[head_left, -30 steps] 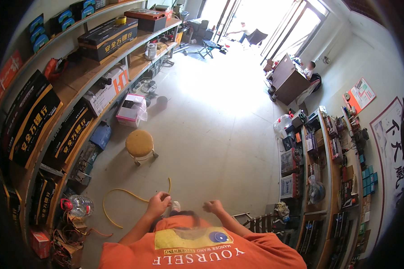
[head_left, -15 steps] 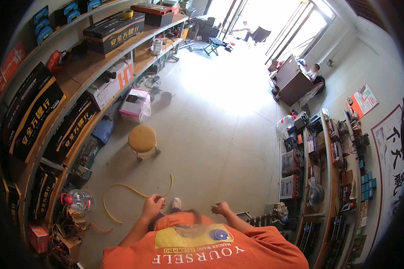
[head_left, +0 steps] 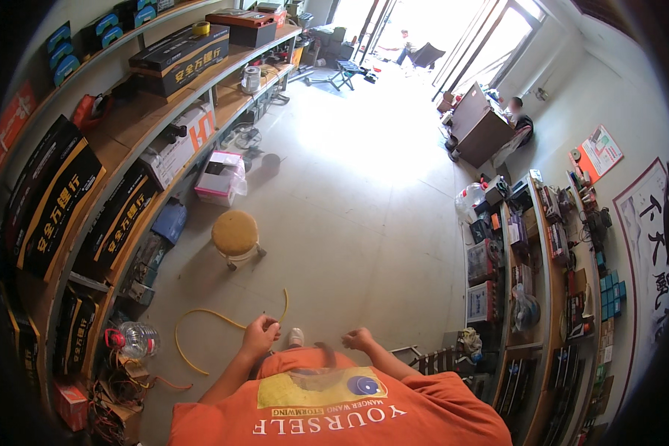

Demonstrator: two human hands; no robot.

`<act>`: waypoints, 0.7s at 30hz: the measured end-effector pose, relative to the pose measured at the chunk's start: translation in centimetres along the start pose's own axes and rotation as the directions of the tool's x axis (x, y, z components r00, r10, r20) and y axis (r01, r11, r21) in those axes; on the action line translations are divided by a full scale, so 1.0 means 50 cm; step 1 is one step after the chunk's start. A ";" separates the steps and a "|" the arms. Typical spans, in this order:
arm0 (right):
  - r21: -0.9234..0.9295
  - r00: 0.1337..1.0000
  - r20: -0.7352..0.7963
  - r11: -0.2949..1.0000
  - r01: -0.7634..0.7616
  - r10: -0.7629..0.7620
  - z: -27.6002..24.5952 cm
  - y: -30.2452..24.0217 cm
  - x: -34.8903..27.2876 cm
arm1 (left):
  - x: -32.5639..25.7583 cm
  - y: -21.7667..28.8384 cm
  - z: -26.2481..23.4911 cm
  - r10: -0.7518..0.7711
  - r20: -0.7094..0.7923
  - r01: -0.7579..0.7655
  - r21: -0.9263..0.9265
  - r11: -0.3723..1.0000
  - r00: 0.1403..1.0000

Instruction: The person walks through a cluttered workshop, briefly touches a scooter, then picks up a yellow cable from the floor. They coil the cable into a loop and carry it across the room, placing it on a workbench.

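A pale, smooth floor (head_left: 364, 193) is seen stretching away toward bright glazed doors. Along its left side, long wooden shelves (head_left: 126, 141) are loaded with flat black cardboard boxes (head_left: 59, 201); along its right side, narrower racks (head_left: 543, 245) are crowded with small packaged goods. An orange shirt (head_left: 334, 405) fills the lower edge, and both bare forearms are raised from it, bent at the elbow and angled up toward the middle of the picture.

A round stool (head_left: 235, 233) with a tan padded seat and thin metal legs is set on the floor, well apart from the hands. A clear plastic bottle (head_left: 135, 339) with a red cap is lying on its side near the bottom shelf.

A thin yellow hose (head_left: 201, 316), flexible and smooth, is curved in a loose loop on the floor at lower left. Its near end is pinched in the left hand (head_left: 260, 336), whose fingers are curled closed around it, a short length rising above the fist. The right hand (head_left: 358, 340) is held loosely curled just beside it; whether anything is gripped in it cannot be told.
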State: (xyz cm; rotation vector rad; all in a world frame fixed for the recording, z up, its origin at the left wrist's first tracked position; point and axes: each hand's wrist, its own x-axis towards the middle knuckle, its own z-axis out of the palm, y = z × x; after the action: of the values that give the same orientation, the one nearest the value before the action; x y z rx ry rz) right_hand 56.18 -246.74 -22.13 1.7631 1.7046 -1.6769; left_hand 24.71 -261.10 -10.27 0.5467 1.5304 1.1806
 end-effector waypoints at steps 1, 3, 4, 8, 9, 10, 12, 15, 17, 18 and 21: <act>-0.019 1.000 0.002 0.999 -0.030 0.030 -0.004 0.019 -0.004 | -0.001 -0.001 -0.001 -0.017 -0.002 0.017 -0.005 1.000 1.000; -0.041 0.997 -0.009 0.997 -0.072 0.072 -0.008 0.056 -0.011 | -0.004 -0.005 -0.002 -0.010 0.002 0.010 0.005 1.000 1.000; -0.044 0.996 -0.021 0.995 -0.084 0.083 -0.008 0.073 -0.012 | -0.005 -0.008 -0.003 -0.012 0.001 0.012 0.005 1.000 1.000; -0.056 0.991 -0.053 0.990 -0.127 0.124 -0.006 0.121 -0.005 | -0.005 -0.015 -0.005 -0.017 0.000 0.017 0.006 1.000 1.000; -0.040 0.990 -0.060 0.990 -0.134 0.131 -0.003 0.125 -0.001 | -0.005 -0.016 -0.005 -0.020 0.002 0.020 0.009 1.000 1.000; -0.025 0.988 -0.067 0.990 -0.141 0.139 -0.002 0.125 0.004 | -0.005 -0.016 -0.005 -0.026 0.001 0.026 -0.001 1.000 1.000; 0.063 0.988 -0.062 0.988 -0.139 0.143 0.001 0.117 0.008 | -0.004 -0.016 -0.005 -0.015 0.015 0.015 0.024 1.000 1.000; 0.214 0.994 -0.018 0.971 -0.106 0.112 0.002 0.078 0.012 | -0.004 -0.015 -0.005 -0.014 0.023 0.013 0.041 0.999 1.000; 0.234 0.998 0.035 0.970 -0.065 0.058 0.002 0.047 0.012 | -0.004 -0.014 -0.005 -0.010 0.025 0.009 0.046 0.999 1.000; 0.222 0.998 0.003 0.973 -0.068 0.069 0.003 0.032 0.013 | -0.004 -0.014 -0.006 -0.005 0.026 0.004 0.045 0.999 1.000; 0.180 0.997 -0.029 0.982 -0.064 0.071 0.008 0.005 0.015 | -0.008 -0.018 -0.009 -0.016 0.013 0.016 0.019 1.000 1.000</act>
State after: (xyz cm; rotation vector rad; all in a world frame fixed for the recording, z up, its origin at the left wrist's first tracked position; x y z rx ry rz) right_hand 55.90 -246.69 -22.98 1.9156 1.5311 -1.8308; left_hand 24.62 -261.96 -10.91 0.5530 1.5332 1.1488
